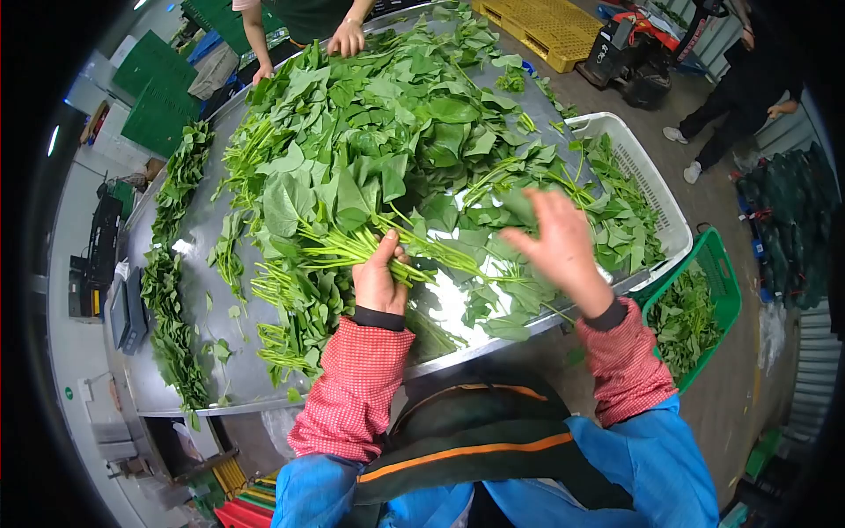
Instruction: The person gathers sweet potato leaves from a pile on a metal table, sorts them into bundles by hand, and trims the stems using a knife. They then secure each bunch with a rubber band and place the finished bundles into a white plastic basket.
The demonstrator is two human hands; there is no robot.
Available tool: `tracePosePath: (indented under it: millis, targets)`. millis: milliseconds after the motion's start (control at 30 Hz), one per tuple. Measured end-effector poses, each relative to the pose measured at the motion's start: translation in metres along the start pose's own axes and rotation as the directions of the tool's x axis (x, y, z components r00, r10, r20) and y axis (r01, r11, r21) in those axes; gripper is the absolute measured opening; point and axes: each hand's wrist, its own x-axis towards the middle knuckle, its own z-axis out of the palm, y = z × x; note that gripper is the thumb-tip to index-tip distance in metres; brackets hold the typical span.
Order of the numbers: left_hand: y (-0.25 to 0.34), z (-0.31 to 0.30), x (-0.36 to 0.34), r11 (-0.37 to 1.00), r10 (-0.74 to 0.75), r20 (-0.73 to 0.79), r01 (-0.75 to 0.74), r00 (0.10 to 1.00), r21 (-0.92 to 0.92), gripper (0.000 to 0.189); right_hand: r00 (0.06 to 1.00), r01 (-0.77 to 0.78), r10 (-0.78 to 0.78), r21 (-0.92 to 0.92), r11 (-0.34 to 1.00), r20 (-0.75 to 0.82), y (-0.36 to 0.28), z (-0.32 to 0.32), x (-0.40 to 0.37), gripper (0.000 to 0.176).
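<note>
My left hand (380,280) is closed around a bunch of leafy green stems (339,245), the cut ends pointing right and the broad leaves to the upper left. Over the loose greens on the right, my right hand (559,246) is held with thumb and fingers apart. A blurred leaf (518,208) shows beside its fingertips. Below that hand, loose stems and leaves (497,295) lie on the shiny metal table (231,339). A large heap of the same greens (378,123) rises just beyond both hands.
A row of greens (167,290) runs along the table's left side. At the right edge stand a white crate (651,172) and a green basket (723,273), both holding greens. Across the table are another person's hands (347,39). Someone stands at right near a yellow pallet (541,31).
</note>
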Motion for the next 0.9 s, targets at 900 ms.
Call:
tracePosePath:
  millis: [900]
  targets:
    - [0.015, -0.014, 0.003, 0.997, 0.072, 0.018, -0.073, 0.997, 0.022, 0.015, 0.942, -0.301, 0.322, -0.194, 0.934, 0.091, 0.085, 0.026, -0.028, 0.031]
